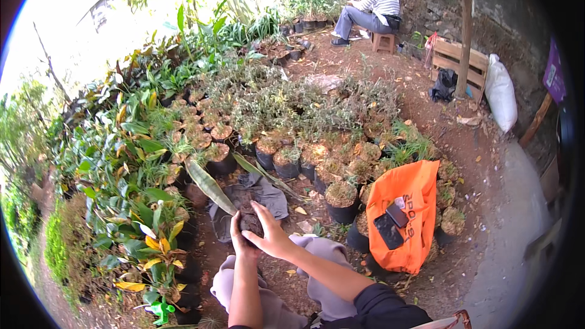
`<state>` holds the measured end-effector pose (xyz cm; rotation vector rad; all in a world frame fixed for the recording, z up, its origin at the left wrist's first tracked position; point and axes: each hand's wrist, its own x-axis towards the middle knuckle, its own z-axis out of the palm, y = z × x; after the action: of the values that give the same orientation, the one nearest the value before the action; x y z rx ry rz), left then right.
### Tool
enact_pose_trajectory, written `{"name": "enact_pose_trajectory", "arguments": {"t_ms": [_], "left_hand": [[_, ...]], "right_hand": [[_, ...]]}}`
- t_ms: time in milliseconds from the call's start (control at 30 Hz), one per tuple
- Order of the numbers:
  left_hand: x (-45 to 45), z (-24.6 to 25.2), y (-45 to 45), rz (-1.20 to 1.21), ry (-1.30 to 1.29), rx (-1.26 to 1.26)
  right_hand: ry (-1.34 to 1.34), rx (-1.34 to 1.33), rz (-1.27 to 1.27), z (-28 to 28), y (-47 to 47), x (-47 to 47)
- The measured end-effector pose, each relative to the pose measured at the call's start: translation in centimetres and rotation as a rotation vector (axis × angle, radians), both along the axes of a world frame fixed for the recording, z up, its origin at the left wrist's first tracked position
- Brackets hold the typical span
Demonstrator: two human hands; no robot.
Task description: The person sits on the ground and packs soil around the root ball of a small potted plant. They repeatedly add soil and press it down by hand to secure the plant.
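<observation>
Between my two hands I hold a dark clump of soil [251,225]. My left hand [242,237] cups its left side and underside, and my right hand [268,233] presses against its right side. A long variegated snake plant leaf [211,187] slants up and left from beside my left fingers; whether it is rooted in the clump cannot be told. Just beyond my hands a crumpled grey cloth [269,196] lies on the ground, with more long leaves [260,171] lying at its upper edge.
An orange bag [418,246] with a smartphone [388,231] and a dark wallet-like case [397,215] lies over pots at right. Potted plants [342,194] stand ahead, leafy plants [132,178] left. A green sprayer head [161,311] is lower left. Another person [381,2] sits on a stool [383,42] farther off.
</observation>
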<state>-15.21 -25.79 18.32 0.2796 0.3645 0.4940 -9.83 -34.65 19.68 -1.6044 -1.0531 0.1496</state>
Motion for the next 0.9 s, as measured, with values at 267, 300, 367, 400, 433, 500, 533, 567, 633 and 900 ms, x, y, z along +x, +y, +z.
{"name": "enact_pose_trajectory", "arguments": {"t_ms": [267,300,367,400,433,500,533,567,633,900], "left_hand": [[2.0,-0.3,-3.3,-0.032,0.089,0.079],[2.2,-0.7,-3.6,-0.036,0.071,0.078],[2.7,-1.4,-4.4,-0.04,0.089,0.085],[2.4,-1.4,-4.4,-0.013,0.069,0.081],[2.1,-1.4,-4.5,0.013,0.048,0.077],[1.3,-1.9,-4.6,0.035,0.059,0.125],[1.0,-1.6,-4.7,0.037,0.084,0.148],[0.7,-1.4,-5.0,0.037,0.108,0.169],[0.2,-0.7,-5.5,0.039,0.12,0.244],[-1.1,1.4,-8.5,0.072,0.171,0.458]], "right_hand": [[-0.102,-0.017,-0.087,-1.1,-3.7,0.7],[-0.074,-0.013,-0.089,-1.1,-3.8,0.7],[-0.081,-0.021,-0.095,-2.1,-4.3,1.3],[-0.06,-0.013,-0.067,-1.9,-4.1,1.1],[-0.064,-0.001,-0.044,-1.7,-4.3,0.9],[-0.065,0.024,-0.001,-1.5,-5.0,0.2],[-0.076,0.053,0.001,-1.4,-5.2,0.1],[-0.058,0.08,0.024,-1.2,-5.3,0.0],[-0.019,0.129,0.039,-1.2,-5.7,0.0],[0.42,0.15,0.063,-1.2,-5.9,1.4]]}}
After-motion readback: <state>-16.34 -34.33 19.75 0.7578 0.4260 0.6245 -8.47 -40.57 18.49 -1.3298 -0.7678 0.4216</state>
